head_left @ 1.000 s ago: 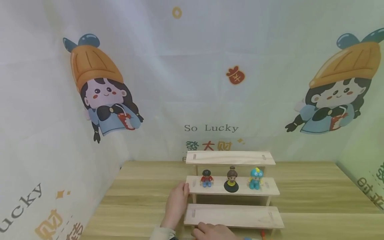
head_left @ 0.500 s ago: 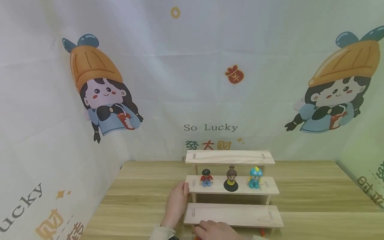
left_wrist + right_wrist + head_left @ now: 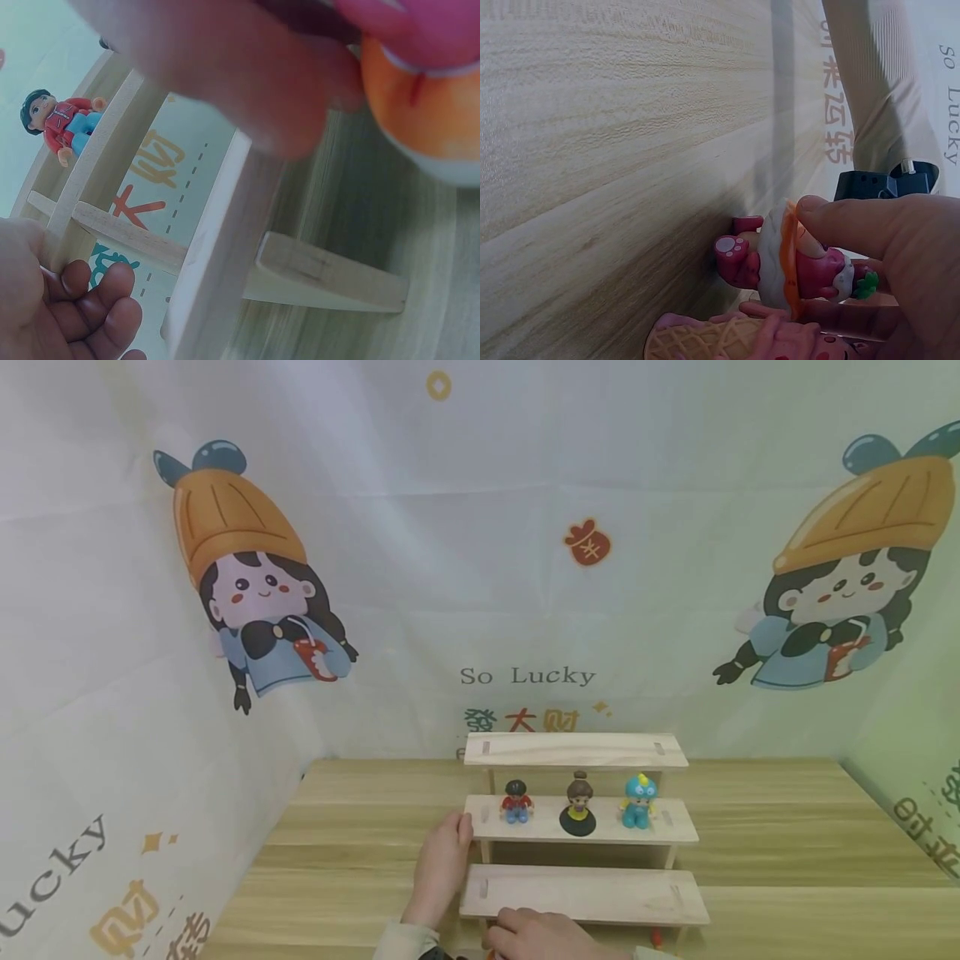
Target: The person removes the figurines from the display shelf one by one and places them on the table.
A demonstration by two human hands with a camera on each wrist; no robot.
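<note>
A three-tier wooden display stand (image 3: 585, 893) stands on the table. My left hand (image 3: 442, 868) grips the left end of its middle tier; in the left wrist view its fingers (image 3: 112, 304) curl beside the board. My right hand (image 3: 540, 935) is low in front of the bottom tier. In the right wrist view it pinches a pink toy figure (image 3: 821, 274) with an orange-and-white ring round its middle and a green tip. The figure lies sideways in that view. Right next to it is a pink ice-cream-cone toy (image 3: 712, 337), partly cut off by the frame.
On the middle tier stand a black-haired figure in red (image 3: 517, 802), a bun-haired figure on a black base (image 3: 578, 806) and a blue figure (image 3: 639, 802). A small red thing (image 3: 657, 937) shows under the bottom tier. Printed cloth (image 3: 405, 568) walls the table.
My right hand has shifted very slightly to the right in front of the bottom tier. A blue bit beside it has gone out of sight. My left hand keeps its place on the stand.
</note>
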